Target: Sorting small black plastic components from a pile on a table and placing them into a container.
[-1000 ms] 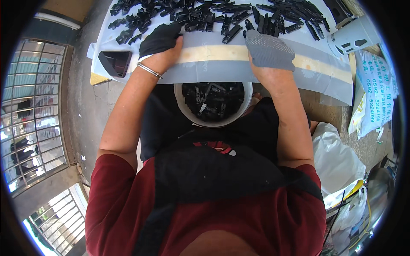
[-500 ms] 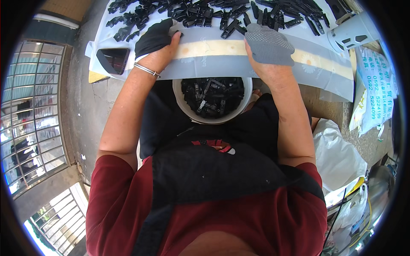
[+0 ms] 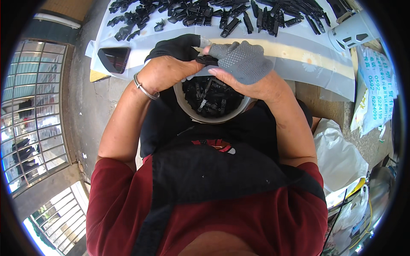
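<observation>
The left hand [image 3: 168,70] wears a black glove with no fingertips, and the right hand [image 3: 245,66] wears a grey dotted one. Both hands meet over a white bowl [image 3: 212,118] that sits in the person's lap. Between them is a small black plastic piece [image 3: 208,60], at about 12 o'clock from the bowl. The fingers of both hands are pinched together on this piece, one hand at each end, likely so it can be pressed or snapped while it stays over the bowl. How the fingertips sit under the piece is hard to see, because the gloves hide them. The bowl is full of more black pieces [image 3: 209,97], close below the hands, so they are easy to grab or drop in. A silver bracelet [image 3: 144,87] sits on the left wrist. At 12 o'clock from the hands is the desk [image 3: 299,51] with a pale plastic sheet on it, and a big heap of black clips [image 3: 213,15] is spread along its far side, within arm's reach. A dark tray [image 3: 113,57] lies at 10 o'clock on the sheet's corner. A white plastic part [image 3: 354,32] rests at 2 o'clock, and white sacks [image 3: 341,158] lie at 4 o'clock beside the person's leg.
</observation>
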`<state>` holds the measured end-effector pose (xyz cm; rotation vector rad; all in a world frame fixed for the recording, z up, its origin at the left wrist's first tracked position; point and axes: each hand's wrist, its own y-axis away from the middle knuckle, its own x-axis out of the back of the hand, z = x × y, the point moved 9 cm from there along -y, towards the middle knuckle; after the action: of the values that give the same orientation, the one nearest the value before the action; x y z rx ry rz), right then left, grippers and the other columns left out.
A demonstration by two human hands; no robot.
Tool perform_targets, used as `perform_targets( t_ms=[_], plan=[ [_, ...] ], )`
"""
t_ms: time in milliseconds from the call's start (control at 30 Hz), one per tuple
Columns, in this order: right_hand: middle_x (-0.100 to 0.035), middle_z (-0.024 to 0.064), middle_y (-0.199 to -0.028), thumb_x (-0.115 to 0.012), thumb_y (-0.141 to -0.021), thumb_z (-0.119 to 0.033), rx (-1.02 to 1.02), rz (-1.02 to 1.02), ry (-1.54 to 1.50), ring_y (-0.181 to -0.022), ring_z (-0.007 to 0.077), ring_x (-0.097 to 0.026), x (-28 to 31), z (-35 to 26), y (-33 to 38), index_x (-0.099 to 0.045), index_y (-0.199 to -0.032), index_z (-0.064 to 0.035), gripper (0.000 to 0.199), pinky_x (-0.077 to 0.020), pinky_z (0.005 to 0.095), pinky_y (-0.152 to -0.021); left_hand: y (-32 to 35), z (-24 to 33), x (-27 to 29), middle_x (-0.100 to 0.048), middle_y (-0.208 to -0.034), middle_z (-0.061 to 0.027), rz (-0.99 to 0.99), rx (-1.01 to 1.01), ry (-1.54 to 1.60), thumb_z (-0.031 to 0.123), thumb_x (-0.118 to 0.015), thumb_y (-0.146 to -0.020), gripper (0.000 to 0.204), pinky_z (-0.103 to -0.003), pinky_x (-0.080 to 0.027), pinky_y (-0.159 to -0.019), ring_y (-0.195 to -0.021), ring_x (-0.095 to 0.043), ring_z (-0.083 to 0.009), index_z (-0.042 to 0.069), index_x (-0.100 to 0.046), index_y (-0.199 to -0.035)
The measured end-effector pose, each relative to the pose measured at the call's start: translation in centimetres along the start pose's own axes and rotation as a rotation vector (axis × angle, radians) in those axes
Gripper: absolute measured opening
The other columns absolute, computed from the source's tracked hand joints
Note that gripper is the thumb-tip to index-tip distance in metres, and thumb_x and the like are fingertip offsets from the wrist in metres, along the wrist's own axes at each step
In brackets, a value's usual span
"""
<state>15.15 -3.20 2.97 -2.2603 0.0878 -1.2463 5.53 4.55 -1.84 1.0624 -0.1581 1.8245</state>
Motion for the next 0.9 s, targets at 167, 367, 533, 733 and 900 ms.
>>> perform_targets(
  t_ms=[167,367,533,733,900],
  plan=[
    [-0.061,0.0119,-0.080,-0.063,-0.079,-0.028,-0.077,0.024,0.096,-0.071,0.0280,-0.057,0.0,0.9,-0.1,-0.060,-0.099,-0.0057,0.030,-0.0452,0.0346,-0.064,-0.2,0.3,0.4,-0.063,-0.076,-0.0071,0.113,0.019,0.240,0.039,-0.052,-0.085,0.035,-0.027,-0.046,-0.067,-0.072,-0.058,-0.0163,0.009,-0.062,-0.100],
    [-0.060,0.0121,-0.087,-0.061,-0.080,-0.030,-0.172,0.014,0.093,-0.077,0.0293,-0.057,-0.6,-0.7,-0.2,-0.058,-0.097,-0.0049,0.030,-0.0442,0.0381,-0.066,1.0,0.1,-1.3,-0.063,-0.083,-0.0094,0.484,-0.045,0.726,0.040,-0.043,-0.091,0.045,-0.027,-0.045,-0.069,-0.075,-0.057,-0.0163,-0.001,-0.060,-0.100],
    [-0.061,0.0113,-0.086,-0.060,-0.081,-0.030,-0.228,-0.007,0.042,-0.077,0.0283,-0.058,0.8,0.4,0.7,-0.060,-0.098,-0.0057,0.029,-0.0448,0.0356,-0.068,2.0,-0.8,-0.8,-0.063,-0.083,-0.0092,0.428,0.051,0.750,0.038,-0.039,-0.093,0.043,-0.028,-0.045,-0.070,-0.076,-0.057,-0.0169,0.000,-0.060,-0.098],
    [-0.062,0.0098,-0.085,-0.060,-0.081,-0.029,-0.182,-0.014,0.107,-0.078,0.0265,-0.058,0.2,0.1,0.7,-0.062,-0.098,-0.0086,0.027,-0.0450,0.0343,-0.069,2.6,1.0,0.9,-0.063,-0.088,-0.0094,0.444,-0.076,0.579,0.036,-0.036,-0.094,0.043,-0.030,-0.045,-0.074,-0.081,-0.058,-0.0187,0.000,-0.060,-0.098],
    [-0.060,0.0098,-0.080,-0.060,-0.080,-0.029,-0.129,-0.085,0.384,-0.071,0.0278,-0.055,0.3,-1.6,-0.2,-0.062,-0.096,-0.0089,0.025,-0.0423,0.0381,-0.063,2.1,1.6,1.5,-0.063,-0.088,-0.0155,0.464,-0.239,0.446,0.030,-0.036,-0.094,0.039,-0.032,-0.045,-0.073,-0.080,-0.059,-0.0275,0.000,-0.059,-0.097]
  ],
)
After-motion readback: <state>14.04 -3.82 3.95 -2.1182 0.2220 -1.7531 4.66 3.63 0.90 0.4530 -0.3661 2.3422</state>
